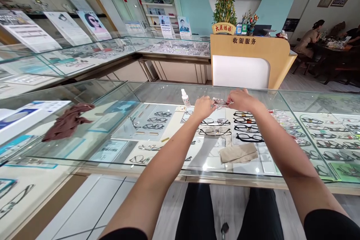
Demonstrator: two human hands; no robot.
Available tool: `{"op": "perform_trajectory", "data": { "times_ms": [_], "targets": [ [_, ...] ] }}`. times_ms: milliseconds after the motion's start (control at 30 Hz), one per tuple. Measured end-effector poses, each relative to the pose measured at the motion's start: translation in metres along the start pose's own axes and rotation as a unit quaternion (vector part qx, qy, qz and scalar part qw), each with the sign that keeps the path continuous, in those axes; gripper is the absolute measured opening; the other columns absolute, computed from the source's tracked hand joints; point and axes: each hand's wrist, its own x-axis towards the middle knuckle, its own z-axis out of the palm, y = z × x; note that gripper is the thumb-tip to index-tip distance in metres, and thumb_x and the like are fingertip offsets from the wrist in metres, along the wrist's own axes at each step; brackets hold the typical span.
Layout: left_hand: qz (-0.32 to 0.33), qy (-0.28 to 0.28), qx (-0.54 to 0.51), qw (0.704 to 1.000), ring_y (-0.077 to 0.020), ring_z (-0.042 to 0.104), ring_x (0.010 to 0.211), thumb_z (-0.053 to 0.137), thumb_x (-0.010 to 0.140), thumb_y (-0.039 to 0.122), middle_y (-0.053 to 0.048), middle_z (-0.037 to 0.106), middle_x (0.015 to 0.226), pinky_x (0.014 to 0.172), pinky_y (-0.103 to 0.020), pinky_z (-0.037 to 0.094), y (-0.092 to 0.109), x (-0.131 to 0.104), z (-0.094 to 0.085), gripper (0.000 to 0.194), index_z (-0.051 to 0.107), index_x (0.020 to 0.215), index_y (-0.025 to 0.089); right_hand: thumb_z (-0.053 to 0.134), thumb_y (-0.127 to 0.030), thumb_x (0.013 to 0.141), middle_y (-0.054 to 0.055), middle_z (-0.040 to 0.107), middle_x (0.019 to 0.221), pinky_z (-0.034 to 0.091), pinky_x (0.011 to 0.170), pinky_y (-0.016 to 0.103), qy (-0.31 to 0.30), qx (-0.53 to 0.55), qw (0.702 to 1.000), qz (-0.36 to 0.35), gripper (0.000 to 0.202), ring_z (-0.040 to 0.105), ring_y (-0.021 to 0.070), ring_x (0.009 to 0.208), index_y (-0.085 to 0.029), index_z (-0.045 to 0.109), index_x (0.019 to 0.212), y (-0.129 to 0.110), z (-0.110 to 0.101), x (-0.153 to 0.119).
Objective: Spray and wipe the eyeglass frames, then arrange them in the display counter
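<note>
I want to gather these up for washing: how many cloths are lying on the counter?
2 in view: a crumpled brown cloth, far to the left of the left hand, and a beige cloth, nearer the wearer than the right hand. Others could be hidden.

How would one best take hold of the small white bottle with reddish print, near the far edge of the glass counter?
I would grip the small white bottle around its body, below the narrower white top, from the near side: it stands upright, and the wider body likely offers steadier hold.
</note>
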Motion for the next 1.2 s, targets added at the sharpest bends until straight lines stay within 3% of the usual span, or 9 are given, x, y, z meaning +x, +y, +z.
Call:
{"op": "perform_trajectory", "data": {
  "times_ms": [133,233,333,533,833,933,1067,1133,1200],
  "targets": [
    [-0.013,0.003,-0.011,1.0,-0.0343,0.065,0.112,0.062,0.1,0.031,-0.016,0.071,0.11,0.09,-0.043,0.05,-0.004,-0.002,-0.008,0.027,0.087,0.107,0.021,0.064,-0.015,0.097,0.014,0.08,0.118,0.04,0.107,0.046,-0.031,-0.015,0.999,0.0,0.02,0.068,0.0333,0.123,-0.019,0.083,0.101,-0.001,0.005,0.003],
    [-0.044,0.041,-0.047,0.997,-0.0323,0.065,0.105,0.059,0.102,0.028,-0.015,0.071,0.106,0.079,-0.041,0.047,-0.008,-0.004,-0.018,0.029,0.086,0.104,0.022,0.067,-0.014,0.094,0.012,0.082,0.107,0.038,0.111,0.047,-0.054,-0.019,0.998,-0.006,0.018,0.071,0.0322,0.116,-0.021,0.084,0.099,-0.005,0.011,0.007],
    [-0.054,0.091,-0.078,0.991,-0.0292,0.065,0.096,0.058,0.103,0.029,-0.013,0.071,0.103,0.074,-0.038,0.044,-0.005,-0.008,-0.027,0.028,0.085,0.102,0.022,0.064,-0.012,0.096,0.012,0.084,0.11,0.037,0.112,0.048,-0.054,-0.04,0.998,0.008,0.022,0.072,0.0316,0.116,-0.021,0.084,0.098,-0.017,0.02,0.013],
    [-0.043,0.156,-0.094,0.982,-0.0292,0.066,0.098,0.054,0.105,0.03,-0.012,0.069,0.101,0.082,-0.039,0.045,0.007,-0.015,-0.035,0.03,0.083,0.106,0.02,0.056,-0.004,0.095,0.02,0.083,0.118,0.035,0.108,0.047,-0.039,-0.064,0.996,0.046,0.034,0.072,0.033,0.118,-0.016,0.082,0.113,-0.047,0.047,0.023],
    [-0.022,0.18,-0.117,0.976,-0.0291,0.067,0.098,0.054,0.106,0.031,-0.01,0.068,0.097,0.082,-0.038,0.045,0.007,-0.016,-0.035,0.029,0.082,0.106,0.021,0.059,-0.002,0.092,0.018,0.083,0.111,0.036,0.106,0.046,-0.059,-0.06,0.995,0.055,0.035,0.075,0.0313,0.111,-0.017,0.081,0.115,-0.055,0.066,0.03],
    [-0.02,0.199,-0.132,0.971,-0.0283,0.065,0.096,0.055,0.105,0.031,-0.01,0.066,0.096,0.085,-0.039,0.046,0.008,-0.017,-0.035,0.028,0.081,0.102,0.021,0.06,-0.005,0.094,0.018,0.084,0.116,0.038,0.108,0.047,-0.061,-0.052,0.995,0.058,0.034,0.075,0.0315,0.112,-0.018,0.08,0.117,-0.056,0.061,0.028],
    [0.009,0.254,-0.193,0.948,-0.0275,0.063,0.103,0.06,0.101,0.028,-0.01,0.065,0.102,0.094,-0.04,0.048,0.012,-0.021,-0.036,0.019,0.074,0.091,0.021,0.057,-0.022,0.104,0.015,0.08,0.135,0.041,0.112,0.047,-0.037,-0.028,0.997,0.055,0.035,0.072,0.0318,0.125,-0.023,0.075,0.134,-0.038,0.032,0.015],
    [0.021,0.27,-0.258,0.927,-0.0264,0.063,0.108,0.06,0.101,0.03,-0.01,0.066,0.106,0.096,-0.04,0.049,0.016,-0.023,-0.035,0.018,0.07,0.089,0.022,0.056,-0.026,0.105,0.011,0.082,0.126,0.044,0.107,0.044,0.005,0.007,0.998,0.058,0.035,0.072,0.0296,0.119,-0.025,0.075,0.135,-0.022,0.014,0.004],
    [0.019,0.273,-0.343,0.899,-0.0252,0.063,0.109,0.062,0.101,0.035,-0.009,0.067,0.105,0.095,-0.038,0.051,0.024,-0.024,-0.034,0.02,0.067,0.086,0.023,0.06,-0.029,0.103,0.007,0.083,0.107,0.046,0.094,0.038,0.061,0.07,0.994,0.059,0.029,0.073,0.0248,0.1,-0.025,0.08,0.122,-0.006,0.003,-0.009]
  ]
}}
